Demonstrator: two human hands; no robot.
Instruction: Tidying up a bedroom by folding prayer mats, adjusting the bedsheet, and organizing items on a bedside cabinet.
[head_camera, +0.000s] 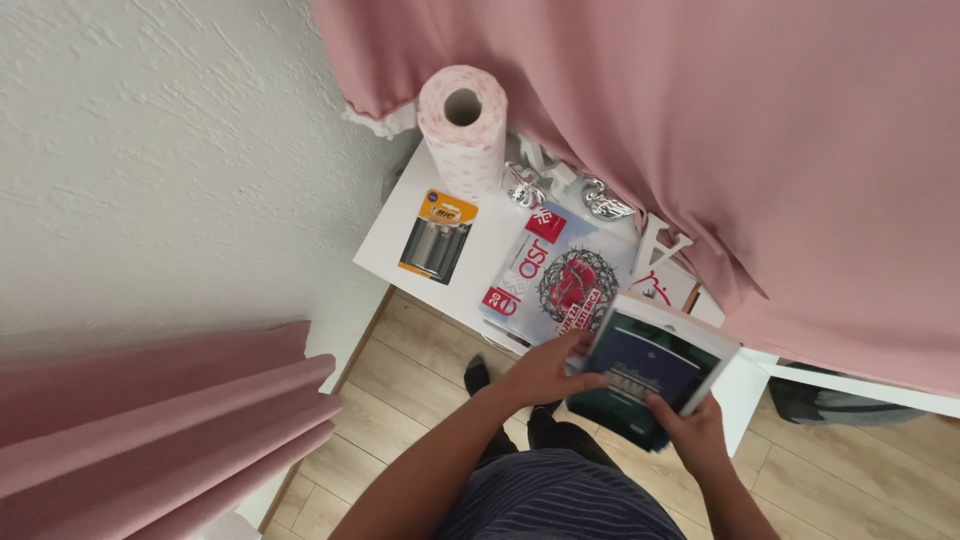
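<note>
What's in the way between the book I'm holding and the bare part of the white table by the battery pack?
A magazine lies flat on the table between the book and the bare patch beside the battery pack. Both hands, left and right, grip the book above the table's near edge. Nothing else visible intervenes.

- Soft, even daylight is filling the scene, bright without harshness, and the rough white plaster wall (170, 150) is glowing palely.
- Light is filtering warmly through the pink fabric curtain (700, 130), its folds shading gently.
- Small glints are sparking off the shiny silver ornaments (605, 203) on the white table top (400, 240).
- Shadow is pooling under the table, over the pale wooden plank floor (400, 370).
- Wide-angle distortion is bending the edges; the centre is staying crisp.
</note>
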